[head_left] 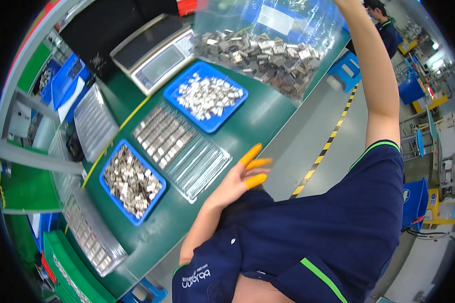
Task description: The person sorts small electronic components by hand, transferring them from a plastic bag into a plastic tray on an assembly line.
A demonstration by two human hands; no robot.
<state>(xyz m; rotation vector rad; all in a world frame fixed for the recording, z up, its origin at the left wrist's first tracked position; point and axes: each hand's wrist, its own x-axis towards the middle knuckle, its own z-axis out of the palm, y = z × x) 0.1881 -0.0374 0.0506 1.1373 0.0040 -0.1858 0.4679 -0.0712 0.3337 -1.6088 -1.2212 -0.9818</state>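
Note:
My left hand (240, 177) hovers by the front edge of the green table, fingers spread and holding nothing. Yellow finger cots cover several of its fingertips. My right arm (379, 76) stretches up, with its hand cut off by the upper edge beside a clear plastic bag (275, 20) of small metal pieces (283, 53); whether it grips the bag cannot be seen. Nearest my left hand lies a clear ribbed plastic tray (199, 166), partly filled with rows of silvery pieces (162, 136). Blue trays (210, 127) (138, 220) heaped with small pieces flank it.
A weighing scale (159, 65) stands behind the far blue tray. More clear ribbed trays (93, 121) (93, 237) lie toward the left, beyond a yellow line. At right are a blue stool (346, 73), striped floor tape (333, 134) and another person (387, 33).

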